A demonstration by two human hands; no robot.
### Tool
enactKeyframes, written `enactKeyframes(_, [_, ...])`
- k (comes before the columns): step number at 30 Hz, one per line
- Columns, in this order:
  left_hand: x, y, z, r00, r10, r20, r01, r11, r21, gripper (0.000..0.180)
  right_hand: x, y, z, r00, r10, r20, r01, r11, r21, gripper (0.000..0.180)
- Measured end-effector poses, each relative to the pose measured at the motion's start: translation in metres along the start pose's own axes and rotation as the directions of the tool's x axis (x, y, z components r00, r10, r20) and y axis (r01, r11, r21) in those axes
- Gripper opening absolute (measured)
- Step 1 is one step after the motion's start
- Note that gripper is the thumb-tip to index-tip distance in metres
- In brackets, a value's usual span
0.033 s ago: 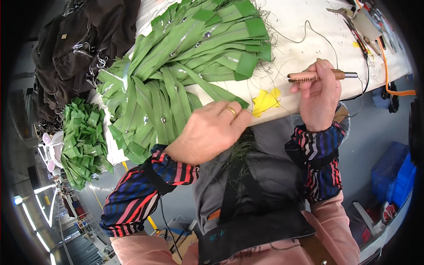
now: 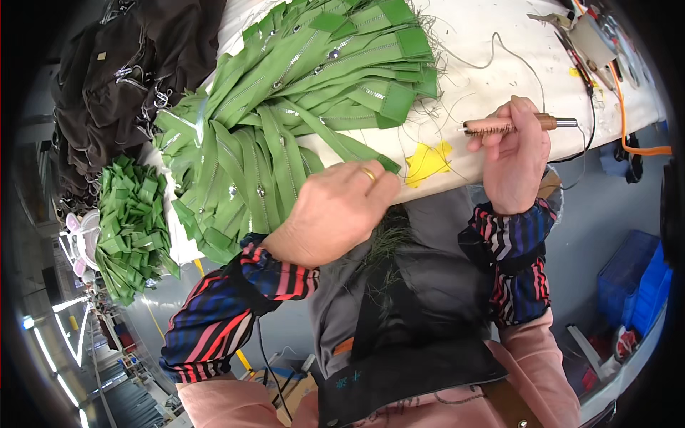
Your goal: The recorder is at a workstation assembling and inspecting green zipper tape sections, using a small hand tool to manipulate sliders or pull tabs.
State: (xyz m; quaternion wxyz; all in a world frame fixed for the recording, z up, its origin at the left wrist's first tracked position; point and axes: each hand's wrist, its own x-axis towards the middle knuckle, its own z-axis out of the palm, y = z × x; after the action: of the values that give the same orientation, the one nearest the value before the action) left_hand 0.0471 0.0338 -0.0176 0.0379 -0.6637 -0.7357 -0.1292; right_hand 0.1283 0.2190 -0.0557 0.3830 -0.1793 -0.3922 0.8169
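Observation:
My left hand (image 2: 332, 210), a ring on one finger, pinches the end of a green zipper strip (image 2: 342, 146) at the table's near edge. That strip leads out of a big pile of green zipper strips (image 2: 300, 85) spread over the white table (image 2: 485, 68). My right hand (image 2: 515, 153) grips a wooden-handled tool (image 2: 510, 125) with a metal tip and a cord, held level above the table edge. A yellow star-shaped mark (image 2: 427, 162) lies between my hands. Loose green threads (image 2: 389, 239) gather on my dark apron.
Dark bags (image 2: 114, 78) are heaped at the far left. A second heap of green strips (image 2: 128, 225) sits lower left. An orange cable (image 2: 628, 107) and small tools lie on the table's right end. Blue crates (image 2: 638, 274) stand on the floor at right.

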Motion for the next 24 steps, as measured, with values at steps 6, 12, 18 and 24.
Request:
enactKeyframes(6, [-0.013, -0.001, -0.008, 0.887, -0.457, 0.069, 0.44, 0.789, -0.429, 0.005, -0.024, -0.001, 0.006, 0.944, 0.193, 0.267, -0.166, 0.979, -0.119, 0.018])
enactKeyframes(12, [-0.019, -0.009, -0.006, 0.855, -0.495, 0.154, 0.497, 0.699, -0.515, 0.004, -0.042, 0.009, 0.017, 0.933, 0.238, 0.271, -0.098, 0.89, -0.445, 0.015])
enactKeyframes(18, [-0.025, -0.013, 0.0, 0.911, -0.411, 0.044, 0.375, 0.776, -0.507, 0.003, -0.045, 0.018, 0.021, 0.929, 0.211, 0.304, -0.042, 0.877, -0.479, 0.013])
enactKeyframes(24, [-0.027, -0.016, 0.003, 0.916, -0.4, 0.033, 0.352, 0.76, -0.546, 0.002, -0.047, 0.019, 0.022, 0.938, 0.18, 0.296, -0.004, 0.859, -0.512, 0.013])
